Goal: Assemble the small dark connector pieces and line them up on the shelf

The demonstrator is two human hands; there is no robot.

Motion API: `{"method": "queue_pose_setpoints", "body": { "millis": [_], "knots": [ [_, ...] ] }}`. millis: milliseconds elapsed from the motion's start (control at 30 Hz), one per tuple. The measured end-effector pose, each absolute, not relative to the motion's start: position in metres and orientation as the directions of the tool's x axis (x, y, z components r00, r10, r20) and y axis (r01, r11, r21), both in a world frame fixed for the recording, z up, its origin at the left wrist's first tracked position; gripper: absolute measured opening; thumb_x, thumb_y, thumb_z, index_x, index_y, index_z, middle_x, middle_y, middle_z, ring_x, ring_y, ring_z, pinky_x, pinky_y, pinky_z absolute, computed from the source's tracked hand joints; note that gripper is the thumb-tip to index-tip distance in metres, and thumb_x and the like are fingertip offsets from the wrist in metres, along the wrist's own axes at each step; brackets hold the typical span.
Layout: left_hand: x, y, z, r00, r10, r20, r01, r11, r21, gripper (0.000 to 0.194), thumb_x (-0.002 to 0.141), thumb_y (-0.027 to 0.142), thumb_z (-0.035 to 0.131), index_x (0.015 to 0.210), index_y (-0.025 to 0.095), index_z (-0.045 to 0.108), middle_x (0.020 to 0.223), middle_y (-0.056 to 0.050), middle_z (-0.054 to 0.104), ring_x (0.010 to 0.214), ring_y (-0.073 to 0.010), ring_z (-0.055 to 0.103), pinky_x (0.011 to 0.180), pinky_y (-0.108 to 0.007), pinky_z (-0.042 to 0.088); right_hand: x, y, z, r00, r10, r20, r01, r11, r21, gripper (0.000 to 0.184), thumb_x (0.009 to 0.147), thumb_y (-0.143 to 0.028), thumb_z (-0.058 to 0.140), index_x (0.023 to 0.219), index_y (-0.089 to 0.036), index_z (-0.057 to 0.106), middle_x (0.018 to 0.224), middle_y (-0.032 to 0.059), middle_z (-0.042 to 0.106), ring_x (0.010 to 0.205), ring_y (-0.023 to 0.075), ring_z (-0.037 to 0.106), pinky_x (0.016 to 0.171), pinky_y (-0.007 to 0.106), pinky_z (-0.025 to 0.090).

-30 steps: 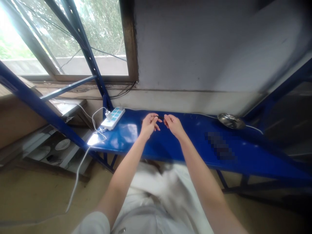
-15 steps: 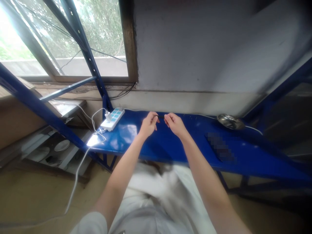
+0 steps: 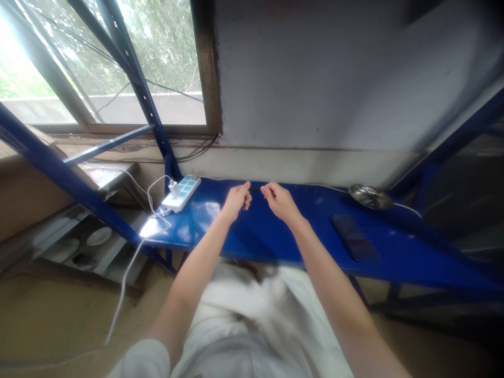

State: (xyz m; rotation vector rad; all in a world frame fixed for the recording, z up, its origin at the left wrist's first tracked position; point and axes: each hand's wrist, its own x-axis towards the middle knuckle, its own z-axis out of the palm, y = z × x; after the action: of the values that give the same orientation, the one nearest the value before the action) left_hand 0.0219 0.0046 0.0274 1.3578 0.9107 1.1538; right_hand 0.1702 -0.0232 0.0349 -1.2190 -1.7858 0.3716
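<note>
Above the far part of the blue table (image 3: pixel 252 236), my left hand (image 3: pixel 237 201) is closed on one end of a short, thin black strip (image 3: pixel 255 189). My right hand (image 3: pixel 280 200) pinches the other end between thumb and fingers. The strip spans the gap between both hands, roughly level. It is too small to tell its kind, and its ends are hidden in my fingers.
A white power strip (image 3: pixel 181 193) with a plug and cable lies at the table's left end. To the right are a shiny metal bowl (image 3: pixel 370 196) and a dark, flat, blurred-out object (image 3: pixel 354 237). Blue frame posts (image 3: pixel 136 79) rise by the window.
My left hand has turned a little, with its fingers curled in more. My right hand has shifted slightly left. The black strip stays between them.
</note>
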Motion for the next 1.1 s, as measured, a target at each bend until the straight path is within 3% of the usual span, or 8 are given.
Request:
{"method": "queue_pose_setpoints", "body": {
  "millis": [233,400,500,600,700,800,967,1100],
  "knots": [
    [0.014,0.009,0.024,0.278,0.961,-0.002,-0.107,0.033,0.994,0.043,0.08,0.043,0.052,0.051,0.019,0.032,0.038,0.004,0.036,0.033,-0.0048,0.034,0.036,-0.019,0.029,0.171,-0.023,0.03,-0.137,0.839,0.527,0.635,0.483,-0.603,0.034,0.087,-0.049,0.034,0.075,-0.021,0.049,0.069,0.0025,0.054,0.058,0.0132,0.046,0.058,0.026,0.036],
    [0.01,0.012,0.023,0.29,0.957,-0.03,-0.119,0.067,0.991,0.043,0.08,0.043,0.053,0.051,0.018,0.033,0.04,0.004,0.039,0.033,-0.0047,0.036,0.036,-0.019,0.029,0.173,-0.021,0.025,-0.168,0.814,0.557,0.642,0.519,-0.565,0.029,0.087,-0.045,0.038,0.083,-0.021,0.054,0.078,0.0044,0.058,0.063,0.0141,0.049,0.061,0.027,0.039],
    [0.009,0.01,0.025,0.311,0.95,0.027,-0.1,0.005,0.995,0.034,0.08,0.042,0.053,0.061,0.015,0.046,0.053,0.0,0.051,0.035,-0.0046,0.042,0.035,-0.018,0.029,0.174,-0.017,0.019,-0.132,0.837,0.532,0.588,0.498,-0.638,0.033,0.082,-0.049,0.044,0.096,-0.021,0.054,0.09,0.0061,0.061,0.064,0.0142,0.052,0.062,0.028,0.041],
    [0.008,0.005,0.028,0.342,0.933,0.109,-0.061,-0.094,0.994,0.02,0.078,0.033,0.058,0.081,0.014,0.053,0.064,0.0,0.057,0.04,-0.004,0.047,0.037,-0.016,0.031,0.173,-0.015,0.016,0.009,0.897,0.441,0.5,0.378,-0.779,0.045,0.08,-0.058,0.043,0.104,-0.021,0.052,0.095,0.0076,0.063,0.059,0.013,0.053,0.059,0.028,0.042],
    [0.009,0.002,0.029,0.338,0.924,0.182,0.002,-0.194,0.981,0.019,0.077,0.025,0.06,0.092,0.014,0.055,0.067,0.0,0.059,0.043,-0.0034,0.049,0.039,-0.014,0.033,0.171,-0.017,0.018,0.082,0.949,0.303,0.394,0.249,-0.885,0.054,0.081,-0.065,0.029,0.08,-0.019,0.056,0.071,0.005,0.062,0.047,0.0108,0.049,0.052,0.026,0.041],
    [0.01,0.002,0.027,0.302,0.915,0.268,0.046,-0.294,0.955,0.017,0.075,0.019,0.059,0.091,0.013,0.058,0.068,0.0,0.059,0.044,-0.0029,0.048,0.043,-0.015,0.037,0.167,-0.019,0.023,0.062,0.976,0.208,0.313,0.179,-0.933,0.057,0.077,-0.07,0.031,0.054,-0.019,0.045,0.046,0.0002,0.049,0.039,0.0091,0.041,0.045,0.024,0.036],
    [0.01,0.005,0.023,0.278,0.897,0.343,0.076,-0.376,0.923,0.016,0.075,0.018,0.059,0.09,0.014,0.059,0.067,0.001,0.058,0.044,-0.0032,0.048,0.047,-0.017,0.042,0.163,-0.018,0.025,0.073,0.98,0.183,0.186,0.167,-0.968,0.052,0.073,-0.067,0.044,0.051,-0.021,0.036,0.043,-0.004,0.038,0.037,0.0071,0.033,0.04,0.023,0.028],
    [0.009,0.004,0.022,0.288,0.881,0.376,0.071,-0.411,0.909,0.016,0.077,0.027,0.057,0.088,0.014,0.056,0.066,0.001,0.058,0.043,-0.0036,0.048,0.047,-0.017,0.041,0.164,-0.016,0.023,0.079,0.967,0.241,0.229,0.218,-0.949,0.052,0.075,-0.067,0.042,0.053,-0.02,0.037,0.047,-0.0032,0.04,0.042,0.0075,0.035,0.042,0.023,0.03]
  ]
}}
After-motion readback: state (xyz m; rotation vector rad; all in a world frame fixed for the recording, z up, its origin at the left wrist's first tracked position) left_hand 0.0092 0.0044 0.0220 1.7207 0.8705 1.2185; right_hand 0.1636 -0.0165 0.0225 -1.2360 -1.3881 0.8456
